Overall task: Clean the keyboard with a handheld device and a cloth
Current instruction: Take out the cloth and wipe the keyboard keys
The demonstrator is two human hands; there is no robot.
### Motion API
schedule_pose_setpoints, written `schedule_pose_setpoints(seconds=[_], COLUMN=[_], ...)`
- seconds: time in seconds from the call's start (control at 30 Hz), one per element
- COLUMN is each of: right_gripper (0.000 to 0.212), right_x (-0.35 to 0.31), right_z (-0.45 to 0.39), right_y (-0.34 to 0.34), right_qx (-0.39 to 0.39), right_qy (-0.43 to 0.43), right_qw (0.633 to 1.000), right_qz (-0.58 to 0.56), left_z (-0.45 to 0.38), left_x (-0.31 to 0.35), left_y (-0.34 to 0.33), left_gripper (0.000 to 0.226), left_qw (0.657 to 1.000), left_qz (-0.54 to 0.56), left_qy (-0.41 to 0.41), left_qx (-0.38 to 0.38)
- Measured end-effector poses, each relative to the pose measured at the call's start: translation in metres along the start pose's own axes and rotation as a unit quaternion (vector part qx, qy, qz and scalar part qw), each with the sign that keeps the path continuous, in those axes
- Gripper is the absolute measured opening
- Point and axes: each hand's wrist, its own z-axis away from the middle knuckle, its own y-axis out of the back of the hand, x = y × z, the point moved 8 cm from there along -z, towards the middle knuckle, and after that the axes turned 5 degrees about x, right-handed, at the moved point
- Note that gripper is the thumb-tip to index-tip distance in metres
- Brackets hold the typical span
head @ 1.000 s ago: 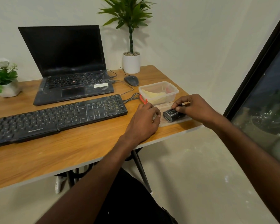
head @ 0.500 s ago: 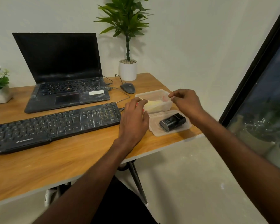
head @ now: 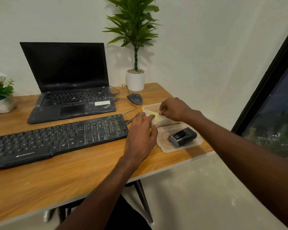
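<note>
One dusty black keyboard (head: pixel 56 138), one black handheld device (head: pixel 182 137) on a lid (head: pixel 196 143). Right hand (head: pixel 175 109) pinches yellow cloth (head: pixel 154 115) in one container (head: pixel 150 107). Left hand (head: pixel 140 136) rests relaxed against it.

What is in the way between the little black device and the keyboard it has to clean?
Only the left hand, resting against the plastic box, lies between the black device on the lid and the keyboard.
</note>
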Motion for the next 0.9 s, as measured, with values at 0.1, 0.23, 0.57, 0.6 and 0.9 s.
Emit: schedule_pose_setpoints(seconds=[0.1, 0.23, 0.57, 0.6, 0.9], right_gripper=[0.039, 0.041, 0.031, 0.030, 0.027], right_x=[-0.005, -0.010, -0.012, -0.011, -0.073], right_z=[-0.014, -0.023, -0.009, -0.003, 0.055], right_y=[-0.012, -0.016, 0.028, 0.038, 0.038], right_qx=[-0.069, -0.090, 0.058, 0.098, 0.113], right_qy=[0.006, 0.012, -0.013, -0.030, -0.132], right_qw=[0.998, 0.996, 0.996, 0.989, 0.772], right_qz=[0.001, 0.004, -0.060, -0.105, -0.612], left_z=[0.000, 0.000, -0.002, -0.002, 0.020], left_x=[0.000, -0.001, -0.002, -0.004, -0.047], left_y=[0.000, 0.001, 0.009, 0.013, 0.071], left_gripper=[0.043, 0.043, 0.047, 0.048, 0.049], left_qw=[1.000, 1.000, 0.997, 0.994, 0.865], left_qz=[0.000, 0.007, 0.062, 0.091, 0.394], left_qy=[0.004, 0.008, 0.018, 0.037, 0.207], left_qx=[-0.008, -0.013, 0.036, 0.053, 0.229])
